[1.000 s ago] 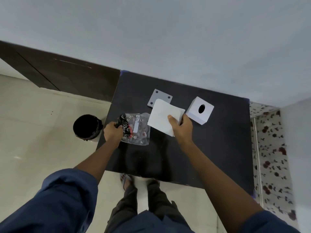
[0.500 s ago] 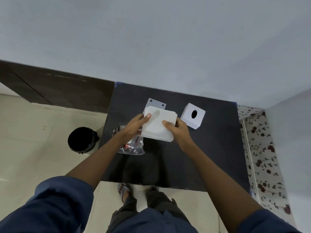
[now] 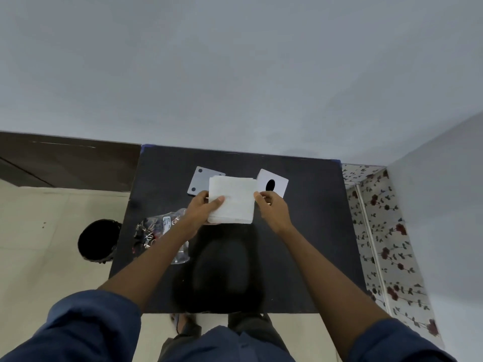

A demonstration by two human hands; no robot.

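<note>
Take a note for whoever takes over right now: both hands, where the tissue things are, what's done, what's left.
Left-hand grip: holds the tissue stack, thumb on top near its left edge.
Right-hand grip: pinches the stack's right edge.
The stack is held above the black table. The white box with an oval hole sits beyond the right hand, the grey plate beyond the left, and the plastic wrapper by the left forearm.
Done: stack is out of the wrapper.
Left, probably: fit the stack into the box, close it with the plate, drop the wrapper in the floor bin.
</note>
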